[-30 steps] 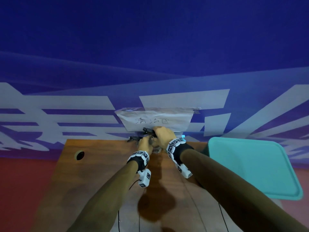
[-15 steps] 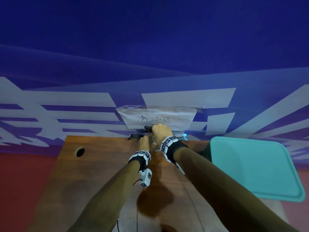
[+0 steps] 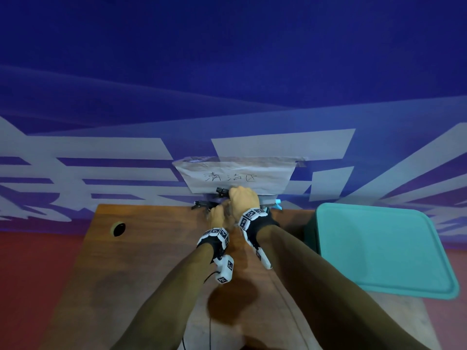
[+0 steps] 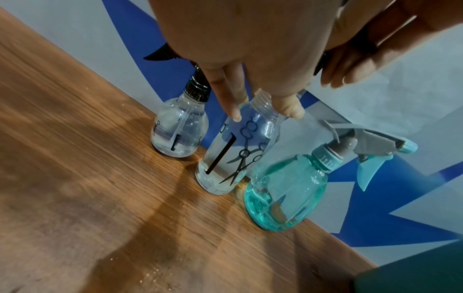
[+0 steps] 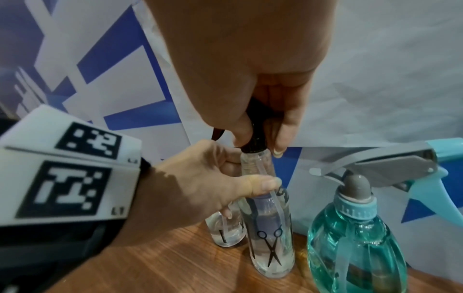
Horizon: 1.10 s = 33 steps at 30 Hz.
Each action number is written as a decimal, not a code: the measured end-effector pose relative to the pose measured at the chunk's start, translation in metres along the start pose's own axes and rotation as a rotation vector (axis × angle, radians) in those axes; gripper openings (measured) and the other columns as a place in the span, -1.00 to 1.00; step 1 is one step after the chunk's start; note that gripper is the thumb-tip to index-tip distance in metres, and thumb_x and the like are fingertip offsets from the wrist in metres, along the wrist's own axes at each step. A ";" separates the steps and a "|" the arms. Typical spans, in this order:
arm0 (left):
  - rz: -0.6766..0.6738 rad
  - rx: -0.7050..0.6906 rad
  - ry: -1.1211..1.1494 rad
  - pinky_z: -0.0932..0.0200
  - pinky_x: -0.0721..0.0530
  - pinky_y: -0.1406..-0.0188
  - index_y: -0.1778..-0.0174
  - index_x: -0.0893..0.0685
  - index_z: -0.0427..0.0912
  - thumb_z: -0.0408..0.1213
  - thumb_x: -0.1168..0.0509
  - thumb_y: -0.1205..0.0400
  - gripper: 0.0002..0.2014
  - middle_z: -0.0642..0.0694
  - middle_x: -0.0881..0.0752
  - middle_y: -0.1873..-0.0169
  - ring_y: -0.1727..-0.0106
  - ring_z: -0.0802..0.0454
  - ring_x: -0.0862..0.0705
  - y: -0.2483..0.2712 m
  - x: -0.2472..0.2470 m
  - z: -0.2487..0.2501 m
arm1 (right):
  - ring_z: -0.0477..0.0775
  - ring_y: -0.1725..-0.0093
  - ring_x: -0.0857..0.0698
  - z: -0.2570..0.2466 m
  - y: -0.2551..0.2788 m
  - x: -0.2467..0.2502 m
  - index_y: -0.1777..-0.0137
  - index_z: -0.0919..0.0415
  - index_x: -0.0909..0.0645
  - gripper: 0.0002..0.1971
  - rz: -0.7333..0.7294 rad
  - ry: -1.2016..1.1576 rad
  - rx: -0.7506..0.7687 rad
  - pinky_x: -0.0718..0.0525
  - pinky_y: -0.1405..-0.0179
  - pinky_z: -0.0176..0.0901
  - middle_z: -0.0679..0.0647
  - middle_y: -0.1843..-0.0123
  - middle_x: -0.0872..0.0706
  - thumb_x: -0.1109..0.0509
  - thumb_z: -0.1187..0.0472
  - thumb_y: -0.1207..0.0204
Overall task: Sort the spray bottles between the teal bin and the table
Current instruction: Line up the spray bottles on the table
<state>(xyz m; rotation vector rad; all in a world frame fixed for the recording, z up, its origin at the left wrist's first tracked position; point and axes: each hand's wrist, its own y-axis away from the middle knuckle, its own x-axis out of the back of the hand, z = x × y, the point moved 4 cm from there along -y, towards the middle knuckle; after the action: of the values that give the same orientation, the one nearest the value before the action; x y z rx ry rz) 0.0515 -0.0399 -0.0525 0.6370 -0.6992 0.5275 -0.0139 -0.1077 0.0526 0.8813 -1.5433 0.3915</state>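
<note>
Three spray bottles stand at the table's back edge. At the left is a small clear bottle (image 4: 179, 134) (image 5: 225, 234) with a black cap. In the middle is a taller clear bottle printed with scissors (image 4: 240, 158) (image 5: 270, 237). On the right is a teal bottle (image 4: 285, 194) (image 5: 355, 247) with a grey trigger. My left hand (image 3: 218, 215) (image 4: 264, 111) (image 5: 213, 178) grips the scissors bottle's neck. My right hand (image 3: 242, 200) (image 5: 259, 142) pinches its black spray head (image 5: 255, 136) at the bottle's mouth, with the dip tube inside. The teal bin (image 3: 379, 248) stands to the right.
The wooden table (image 3: 151, 248) has a cable hole (image 3: 118, 229) at the far left. A handwritten paper sign (image 3: 235, 175) hangs on the blue and white wall right behind the bottles. Cables run down the table's near edge.
Both hands stay at the scissors bottle. My right wrist has turned a little around the spray head.
</note>
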 end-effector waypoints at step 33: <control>0.078 0.165 0.226 -0.05 -0.66 -0.28 -0.20 -0.66 -0.14 -0.21 -0.58 -0.49 -0.61 -0.15 -0.80 -0.04 -0.22 -0.19 -0.72 0.020 -0.002 -0.127 | 0.15 0.19 -0.57 -0.029 0.048 -0.023 -0.08 0.14 -0.48 -0.90 0.373 -0.140 0.378 -0.48 0.28 -0.03 0.05 0.07 -0.56 -0.25 0.13 -0.68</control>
<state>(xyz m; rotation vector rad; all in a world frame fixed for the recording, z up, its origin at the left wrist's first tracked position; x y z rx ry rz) 0.0906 0.0606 -0.1225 0.6934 -0.4717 0.7232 -0.0295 -0.0498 0.0478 0.9204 -1.8006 0.9308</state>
